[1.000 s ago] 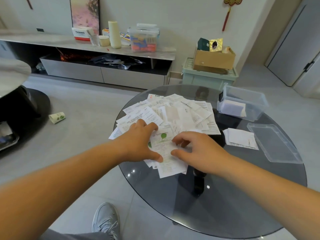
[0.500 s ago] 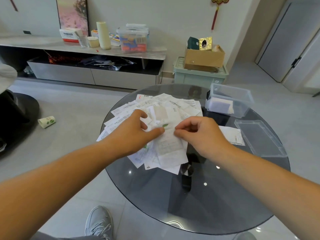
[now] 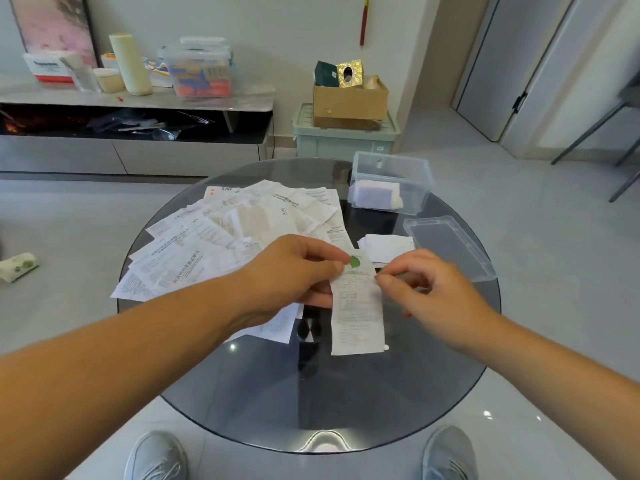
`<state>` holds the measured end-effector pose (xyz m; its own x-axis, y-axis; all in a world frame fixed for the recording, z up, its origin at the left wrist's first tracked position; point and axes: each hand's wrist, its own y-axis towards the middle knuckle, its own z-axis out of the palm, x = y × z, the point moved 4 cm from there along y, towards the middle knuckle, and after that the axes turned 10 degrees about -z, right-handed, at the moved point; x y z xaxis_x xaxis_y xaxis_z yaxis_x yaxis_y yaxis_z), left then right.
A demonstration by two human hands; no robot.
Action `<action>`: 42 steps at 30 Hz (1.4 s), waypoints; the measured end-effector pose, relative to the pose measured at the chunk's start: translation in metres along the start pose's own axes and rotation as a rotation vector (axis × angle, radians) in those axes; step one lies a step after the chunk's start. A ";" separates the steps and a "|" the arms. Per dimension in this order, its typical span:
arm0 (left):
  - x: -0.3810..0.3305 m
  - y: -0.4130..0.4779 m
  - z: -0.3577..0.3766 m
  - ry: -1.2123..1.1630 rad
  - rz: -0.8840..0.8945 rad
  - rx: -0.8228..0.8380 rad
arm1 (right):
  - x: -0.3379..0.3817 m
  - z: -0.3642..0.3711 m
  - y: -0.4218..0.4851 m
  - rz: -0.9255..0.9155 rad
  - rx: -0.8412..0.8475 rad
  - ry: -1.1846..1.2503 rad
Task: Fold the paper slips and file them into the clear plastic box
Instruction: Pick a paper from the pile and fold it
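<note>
A long white paper slip (image 3: 358,306) with a green logo at its top hangs above the round glass table (image 3: 346,393). My left hand (image 3: 291,275) pinches its upper left edge. My right hand (image 3: 426,285) pinches its upper right edge with thumb and forefinger. A spread pile of paper slips (image 3: 221,244) covers the table's far left part. The clear plastic box (image 3: 391,183) stands at the far right with folded slips inside. Its lid (image 3: 448,245) lies on the table to the right.
A small stack of slips (image 3: 388,247) lies between the pile and the lid. Beyond the table are a low cabinet (image 3: 138,140) with clutter, a green crate (image 3: 343,138) bearing a cardboard box, and a paper roll (image 3: 17,266) on the floor. My shoes (image 3: 156,455) are below.
Both hands lifted one slip with the green logo off the pile and brought it to the right, above the bare glass. The camera view shifted left to right.
</note>
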<state>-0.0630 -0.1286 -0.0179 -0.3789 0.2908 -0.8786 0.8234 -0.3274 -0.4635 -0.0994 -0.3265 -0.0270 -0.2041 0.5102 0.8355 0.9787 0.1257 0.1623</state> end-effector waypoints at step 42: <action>0.019 0.003 0.017 1.151 0.679 -0.042 | -0.028 -0.001 -0.013 0.001 0.185 0.271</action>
<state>-0.0746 -0.1392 -0.0382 0.6607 0.6764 -0.3255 0.7256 -0.6866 0.0460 -0.1069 -0.3430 -0.0521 -0.1656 0.2680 0.9491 0.9532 0.2905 0.0843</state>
